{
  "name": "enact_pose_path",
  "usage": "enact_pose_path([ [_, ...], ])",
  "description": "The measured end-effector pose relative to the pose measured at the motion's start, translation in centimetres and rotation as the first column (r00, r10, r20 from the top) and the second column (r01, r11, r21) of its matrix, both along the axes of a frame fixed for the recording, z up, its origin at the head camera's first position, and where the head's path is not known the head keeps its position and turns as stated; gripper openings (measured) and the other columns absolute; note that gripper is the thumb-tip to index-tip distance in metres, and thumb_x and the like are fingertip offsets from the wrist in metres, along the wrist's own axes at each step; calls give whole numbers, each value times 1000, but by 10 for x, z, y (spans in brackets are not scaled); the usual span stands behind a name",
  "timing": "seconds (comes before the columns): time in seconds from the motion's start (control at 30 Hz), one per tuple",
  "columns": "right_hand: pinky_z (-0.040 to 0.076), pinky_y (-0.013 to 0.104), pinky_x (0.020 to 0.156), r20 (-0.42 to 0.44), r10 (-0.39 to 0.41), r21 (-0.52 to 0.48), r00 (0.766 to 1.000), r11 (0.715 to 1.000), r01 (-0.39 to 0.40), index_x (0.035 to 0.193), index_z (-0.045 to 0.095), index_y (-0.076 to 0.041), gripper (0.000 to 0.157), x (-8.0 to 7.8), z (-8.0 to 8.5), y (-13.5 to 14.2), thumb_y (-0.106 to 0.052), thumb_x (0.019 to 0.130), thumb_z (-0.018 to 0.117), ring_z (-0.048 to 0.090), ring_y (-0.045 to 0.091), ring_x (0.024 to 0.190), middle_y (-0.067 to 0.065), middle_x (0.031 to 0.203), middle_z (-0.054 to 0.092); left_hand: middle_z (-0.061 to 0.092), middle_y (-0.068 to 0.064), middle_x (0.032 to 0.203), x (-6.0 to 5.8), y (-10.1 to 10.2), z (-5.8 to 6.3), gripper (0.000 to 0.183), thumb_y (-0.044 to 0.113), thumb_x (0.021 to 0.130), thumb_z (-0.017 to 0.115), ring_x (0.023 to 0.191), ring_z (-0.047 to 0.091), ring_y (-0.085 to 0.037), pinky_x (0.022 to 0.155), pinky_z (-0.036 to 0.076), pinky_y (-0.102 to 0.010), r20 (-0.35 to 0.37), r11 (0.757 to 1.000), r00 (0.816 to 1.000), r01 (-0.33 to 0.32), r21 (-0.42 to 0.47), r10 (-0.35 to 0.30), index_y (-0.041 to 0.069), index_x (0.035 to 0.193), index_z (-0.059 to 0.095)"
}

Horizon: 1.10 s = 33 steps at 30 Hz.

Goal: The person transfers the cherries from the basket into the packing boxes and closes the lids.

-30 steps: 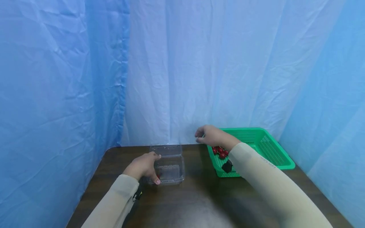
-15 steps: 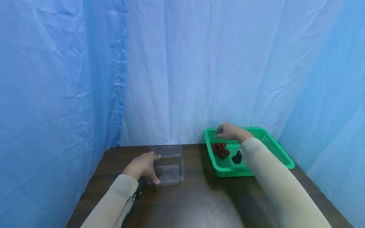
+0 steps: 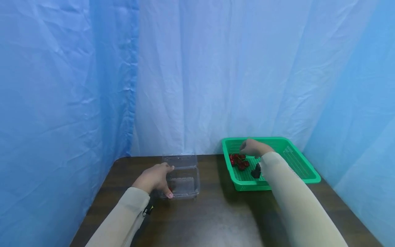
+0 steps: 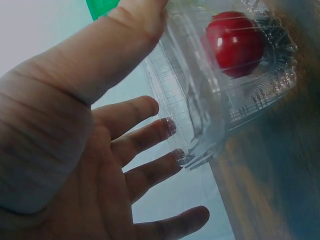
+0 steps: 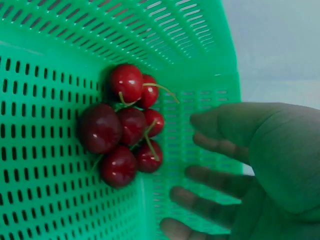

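My left hand (image 3: 155, 180) rests on the left side of a clear plastic clamshell box (image 3: 185, 185), its lid raised at the back. In the left wrist view the thumb lies along the box and the spread, fairly straight fingers touch its wall. One red cherry (image 4: 235, 45) sits inside the box. Over a green plastic basket (image 3: 303, 168) hovers my right hand (image 3: 254, 147), its fingers loosely bent and holding nothing. Several red cherries (image 5: 120, 125) with green stems lie clustered in the basket beside the fingertips, apart from them.
The box and basket stand on a dark brown wooden table (image 3: 206, 219), the box on the left and the basket at the right. Blue-white curtains (image 3: 210, 75) hang behind the table and at both sides.
My right hand has moved right, from near the basket's left rim to over its inside, and come down towards the cherries. The left hand stays at the box.
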State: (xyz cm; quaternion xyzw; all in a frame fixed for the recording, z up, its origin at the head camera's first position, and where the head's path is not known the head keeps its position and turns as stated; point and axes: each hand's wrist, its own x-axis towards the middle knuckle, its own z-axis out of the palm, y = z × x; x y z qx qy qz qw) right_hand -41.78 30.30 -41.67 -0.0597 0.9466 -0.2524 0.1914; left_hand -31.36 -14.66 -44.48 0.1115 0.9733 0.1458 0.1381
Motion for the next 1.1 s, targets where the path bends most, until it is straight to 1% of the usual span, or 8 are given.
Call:
enact_pose_path([
  [0.2,63,65,107,29,-65,-6,997,998,65,160,61,-4,48,-2,-11,2,-21,115,65,57,51,149,25,165,58,42,-18,181,0,-2,3,125,35,65,112,164,44,-52,122,50,-75,-10,1000,1000,2,6,-2,20,173,51],
  [0.43,58,65,117,8,18,141,1000,990,-19,158,64,-2,46,3,-18,-2,-18,115,63,55,52,154,25,165,60,44,-19,180,0,-1,2,125,34,65,113,164,44,-51,122,50,-75,-13,1000,1000,0,-3,0,19,172,51],
  [0.6,61,61,115,33,32,154,999,987,-36,155,68,-3,42,5,-24,-1,-10,114,64,58,49,151,25,163,62,44,-19,180,1,0,-1,124,34,65,113,163,44,-52,122,50,-75,-11,1000,1000,-5,3,5,19,172,52],
  [0.7,66,54,107,44,38,164,998,986,-44,149,72,-4,38,2,-27,0,-6,112,66,66,43,141,24,159,65,44,-19,180,2,0,-2,124,34,65,113,163,45,-52,121,50,-75,-8,1000,1000,-10,8,10,20,172,53],
  [0.8,68,42,90,45,46,184,998,982,-53,141,77,-5,33,0,-30,1,-2,109,68,71,31,123,21,153,69,44,-19,180,2,-1,-2,124,35,64,113,163,45,-51,121,50,-75,-7,1000,1000,-11,10,11,20,172,53],
  [0.9,55,31,71,63,44,188,997,981,-55,104,79,-8,14,-4,-34,1,1,106,68,60,18,88,11,119,74,45,-18,179,1,-1,-3,125,36,64,113,162,46,-51,121,50,-74,-11,1000,1000,-5,7,5,20,172,52],
  [1.03,65,36,78,90,20,184,996,982,-36,103,79,-9,10,-2,-35,0,-5,108,72,69,16,87,6,111,76,46,-18,179,-1,-1,-4,126,36,63,113,162,46,-50,122,51,-73,-17,1000,1000,3,3,-3,20,172,52],
  [1.1,70,43,88,89,6,186,996,982,-22,118,83,-9,12,0,-34,0,-10,108,75,79,22,101,9,122,80,46,-17,179,-1,-2,-4,126,36,63,113,162,46,-50,122,51,-73,-17,1000,1000,3,4,-3,20,172,51],
])
